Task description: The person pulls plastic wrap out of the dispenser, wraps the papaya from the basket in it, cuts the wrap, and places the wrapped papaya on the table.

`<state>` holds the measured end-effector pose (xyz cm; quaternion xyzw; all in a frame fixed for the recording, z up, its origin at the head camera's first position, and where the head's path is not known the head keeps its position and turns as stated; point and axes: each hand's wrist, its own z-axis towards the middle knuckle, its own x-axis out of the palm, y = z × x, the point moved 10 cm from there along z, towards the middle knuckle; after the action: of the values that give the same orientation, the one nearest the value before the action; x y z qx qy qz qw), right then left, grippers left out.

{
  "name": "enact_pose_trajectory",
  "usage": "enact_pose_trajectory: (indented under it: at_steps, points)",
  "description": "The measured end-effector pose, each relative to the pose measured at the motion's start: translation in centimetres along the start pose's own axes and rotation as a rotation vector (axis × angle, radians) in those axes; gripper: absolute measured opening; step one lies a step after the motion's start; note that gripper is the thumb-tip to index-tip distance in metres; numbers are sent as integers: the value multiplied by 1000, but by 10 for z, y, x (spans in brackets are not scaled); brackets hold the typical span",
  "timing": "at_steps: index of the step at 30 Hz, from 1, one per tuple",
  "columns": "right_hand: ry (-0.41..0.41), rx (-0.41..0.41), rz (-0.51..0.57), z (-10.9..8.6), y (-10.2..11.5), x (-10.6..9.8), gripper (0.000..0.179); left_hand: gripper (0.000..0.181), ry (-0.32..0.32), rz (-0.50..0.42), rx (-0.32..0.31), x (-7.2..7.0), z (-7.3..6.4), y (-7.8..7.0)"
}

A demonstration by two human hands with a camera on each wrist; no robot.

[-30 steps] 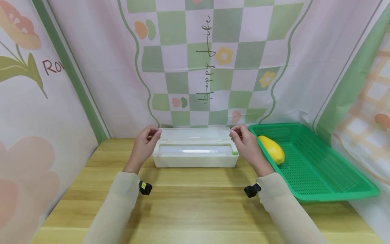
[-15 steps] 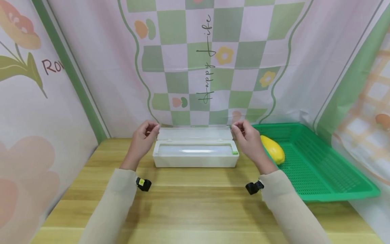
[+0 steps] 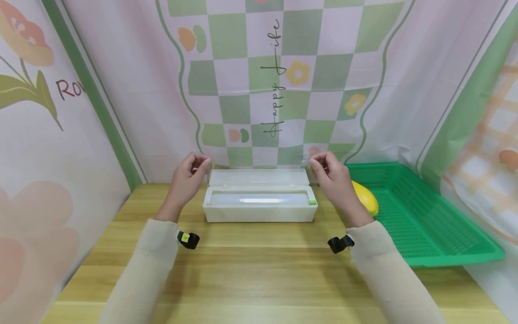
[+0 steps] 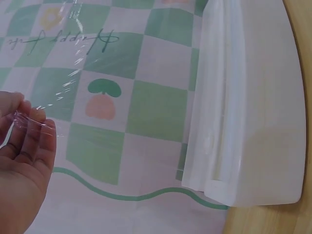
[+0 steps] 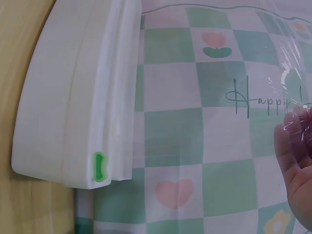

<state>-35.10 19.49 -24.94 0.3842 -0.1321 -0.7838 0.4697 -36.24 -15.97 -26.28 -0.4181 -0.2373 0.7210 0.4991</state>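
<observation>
A white cling film dispenser (image 3: 259, 214) stands on the table in the head view, its lid (image 3: 259, 177) raised at the back and a film roll (image 3: 259, 198) showing inside. Clear cling film (image 4: 68, 85) stretches between both hands, above and behind the lid. At the left, my left hand (image 3: 187, 182) pinches one corner between thumb and fingers; the gathered film shows in the left wrist view. My right hand (image 3: 333, 186) pinches the other corner, with creases in the film (image 5: 287, 73) beside its fingertips. A green slider (image 5: 100, 166) sits at the dispenser's right end.
To the right, a green plastic basket (image 3: 425, 225) holds a yellow oval fruit (image 3: 365, 199), partly hidden by the right forearm. A patterned cloth (image 3: 259, 76) hangs close behind the dispenser. Bare wooden tabletop (image 3: 259, 270) lies in front.
Both hands have risen and moved slightly apart, drawing the cling film up from beside the lid to above it. The dispenser, basket and fruit have stayed put.
</observation>
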Motion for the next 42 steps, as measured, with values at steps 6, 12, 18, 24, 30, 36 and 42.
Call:
enact_pose_trajectory:
  at_steps: [6, 12, 18, 24, 30, 36, 42]
  points:
    - [8, 8, 18, 5, 6, -6, 20, 30, -15, 7, 3, -5, 3, -10]
    - [-5, -37, 32, 11, 16, -12, 18, 29, -23, 14, 39, -8, 7, -20]
    - [-1, -39, 39, 15, 20, -15, 18, 28, -28, 0, 58, -11, 10, -29]
    - [0, -46, 46, 20, 28, -19, 20, 30, -42, -13, 67, -16, 12, -36]
    - [-13, -40, 46, 22, 36, -25, 18, 30, -41, -20, 77, -19, 14, -44]
    - [-17, -63, 43, 23, 61, -30, 15, 27, -50, -27, 74, -23, 14, -56]
    - [-18, -62, 52, 28, 68, -34, 16, 26, -48, -17, 72, -28, 8, -83]
